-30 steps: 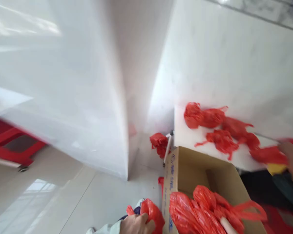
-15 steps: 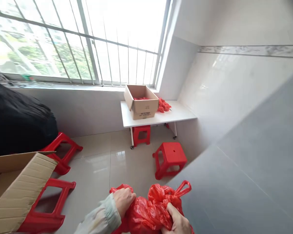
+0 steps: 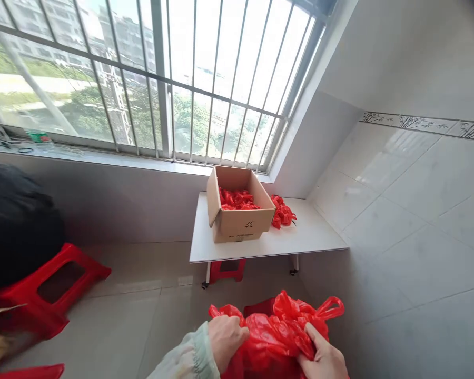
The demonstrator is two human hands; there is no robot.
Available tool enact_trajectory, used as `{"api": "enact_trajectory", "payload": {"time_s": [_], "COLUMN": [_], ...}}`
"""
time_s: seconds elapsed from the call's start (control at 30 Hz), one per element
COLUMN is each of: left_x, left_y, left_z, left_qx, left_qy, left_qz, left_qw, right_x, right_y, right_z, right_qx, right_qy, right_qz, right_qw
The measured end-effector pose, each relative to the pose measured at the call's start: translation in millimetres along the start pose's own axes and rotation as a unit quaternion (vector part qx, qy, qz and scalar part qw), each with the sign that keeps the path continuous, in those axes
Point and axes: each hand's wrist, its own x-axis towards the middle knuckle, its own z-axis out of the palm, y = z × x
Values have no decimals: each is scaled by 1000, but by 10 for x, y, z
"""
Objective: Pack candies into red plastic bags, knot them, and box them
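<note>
At the bottom middle of the view I hold a crumpled red plastic bag [image 3: 278, 331] with both hands. My left hand [image 3: 226, 342], in a pale sleeve, grips the bag's left side. My right hand [image 3: 322, 359] clutches its right side, just below a loop handle that sticks up. A red stool [image 3: 260, 307] shows partly behind the bag. Farther ahead stands a low white table [image 3: 300, 239] with an open cardboard box [image 3: 240, 221] full of red bags on it, and several more red bags [image 3: 282, 213] lying beside the box.
Another red stool [image 3: 55, 287] stands at the left, with a dark shape [image 3: 16, 223] above it. A third stool [image 3: 226, 269] sits under the table. A barred window [image 3: 161, 79] fills the back wall. Tiled wall [image 3: 418, 237] runs along the right.
The view swung from a corner and a nearby box of red bags to the window side of the room. Both hands came together on one red bag. The table now looks closer.
</note>
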Motion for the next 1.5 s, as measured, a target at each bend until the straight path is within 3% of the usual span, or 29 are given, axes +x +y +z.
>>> {"api": "enact_trajectory", "payload": {"time_s": [0.27,0.43,0.57,0.67,0.8,1.0,1.13,1.37,1.5], "left_x": [1550,2488,3153,3582,4121,5074,5630,6347,6715], "left_y": [-97,-13,57,60,9,-53,-72,-365,-660], "left_z": [-1012,-1580,-1893,-2055,-2193,-2352,-2631,-3254,-3324], "left_qx": [74,107,112,93,48,-30,-53,-19,-9], "left_qy": [-24,-45,-41,-25,18,90,138,226,223], "left_qz": [139,215,221,184,101,-56,-172,-282,-330], "left_qw": [987,970,968,978,994,994,974,932,917], "right_x": [1395,1996,2578,3181,4193,5958,6950,8135,8507], "right_y": [270,422,367,247,155,174,81,-343,-514], "right_z": [58,-194,-389,-456,-427,-98,127,582,992], "right_qx": [-47,-18,-10,-34,-32,39,90,134,167], "right_qy": [31,16,24,51,49,-4,-51,-118,-177], "right_qz": [105,198,228,199,116,-26,-100,-153,-167], "right_qw": [993,980,973,978,991,999,990,972,956]}}
